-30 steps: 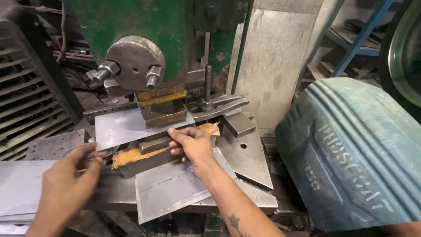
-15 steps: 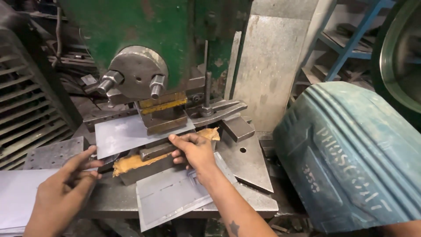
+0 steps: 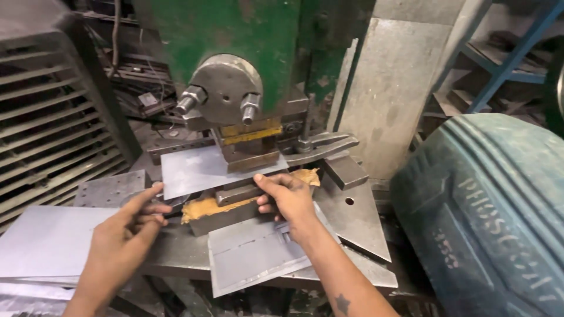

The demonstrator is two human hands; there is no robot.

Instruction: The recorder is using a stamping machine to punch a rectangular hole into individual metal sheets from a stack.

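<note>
- Head view: the person stood at a green press machine [image 3: 235, 41], whose round grey ram head [image 3: 226, 88] with two hex bolts sat above a yellow-edged punch block [image 3: 249, 144].
- A flat grey metal sheet [image 3: 197, 170] lay under the punch block, its left part sticking out over the lower die [image 3: 226, 208], which was smeared with a tan, greasy layer.
- The left hand [image 3: 120, 240] reached toward the sheet's lower left corner, fingers stretched forward and loosely together; the fingertips were at the sheet's edge, but I could not tell whether they pinched it or only touched it.
- The right hand [image 3: 288, 199] rested on the right end of the die, just beside the sheet's near edge. Its fingers were half curled and pressed down against the die block, wrapped round nothing that showed.
- Below the right wrist a second sheet piece [image 3: 252, 252] lay tilted on the press table [image 3: 352, 229], partly overhanging the front edge.
- A stack of flat blank sheets [image 3: 50, 240] lay at the left, under the left forearm.
- A grey clamp bar [image 3: 326, 144] ran out to the right of the punch block.
- A blue-green ribbed drum [image 3: 487, 211] lay on its side at the right, well apart from both hands.
- Slatted metal racks [image 3: 53, 123] stood at the left.
</note>
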